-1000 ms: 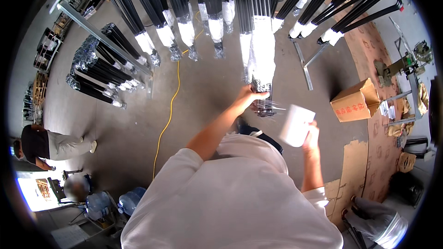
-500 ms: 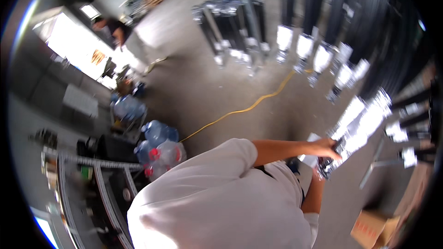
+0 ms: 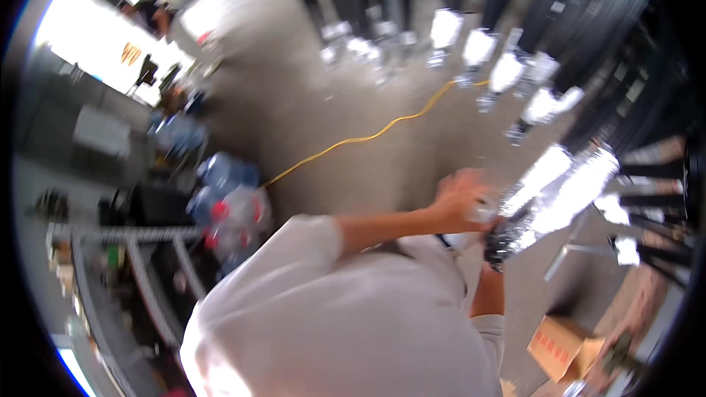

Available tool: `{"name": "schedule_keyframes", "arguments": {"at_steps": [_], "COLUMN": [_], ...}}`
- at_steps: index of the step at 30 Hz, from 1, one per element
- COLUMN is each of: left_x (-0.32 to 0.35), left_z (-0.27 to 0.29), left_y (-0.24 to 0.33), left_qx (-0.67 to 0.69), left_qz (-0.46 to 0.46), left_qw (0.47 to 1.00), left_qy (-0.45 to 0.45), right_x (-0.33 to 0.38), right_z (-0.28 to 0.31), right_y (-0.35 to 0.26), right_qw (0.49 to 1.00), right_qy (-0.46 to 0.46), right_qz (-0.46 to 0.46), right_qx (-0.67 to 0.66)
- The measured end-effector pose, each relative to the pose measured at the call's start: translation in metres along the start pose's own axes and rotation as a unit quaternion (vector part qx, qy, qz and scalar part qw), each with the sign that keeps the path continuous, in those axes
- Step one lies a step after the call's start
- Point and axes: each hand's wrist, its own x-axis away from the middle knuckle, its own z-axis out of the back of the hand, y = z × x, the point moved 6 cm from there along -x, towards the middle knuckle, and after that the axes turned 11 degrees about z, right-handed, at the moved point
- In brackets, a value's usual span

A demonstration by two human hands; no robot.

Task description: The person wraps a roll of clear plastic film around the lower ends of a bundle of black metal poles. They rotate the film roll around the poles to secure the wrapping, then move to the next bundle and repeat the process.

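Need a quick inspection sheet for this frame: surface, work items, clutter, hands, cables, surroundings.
Surface: grey concrete floor, seen blurred.
Work items: long plastic-wrapped tube, its dark end fitting at the hands; something white under the left hand, too blurred to name.
Clutter: water bottles by a metal rack; cardboard box at lower right.
Hands: left hand closed around the tube's end; right hand mostly hidden behind the fitting, grip cannot be told.
Cables: yellow cable runs loose across the floor.
Surroundings: rows of dark tubes with wrapped ends on stands; bright doorway at upper left.
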Motion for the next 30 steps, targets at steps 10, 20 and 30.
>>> {"name": "schedule_keyframes", "arguments": {"at_steps": [10, 20, 30], "left_x": [0.002, 0.036, 0.031], "left_z": [-0.032, -0.017, -0.015], "left_y": [-0.058, -0.054, -0.062], "left_qx": [0.462, 0.507, 0.625], "left_qz": [0.107, 0.183, 0.196], "left_qw": [0.851, 0.766, 0.693], "left_qy": [-0.227, -0.350, -0.302], "right_x": [-0.018, -0.007, -0.011], "right_z": [-0.103, -0.175, -0.177], "right_y": [-0.002, -0.007, -0.003], "right_qw": [0.971, 0.896, 0.920], "right_qy": [-0.229, -0.434, -0.342], "right_qz": [0.018, -0.088, -0.164], "right_qx": [-0.065, -0.012, -0.093]}}
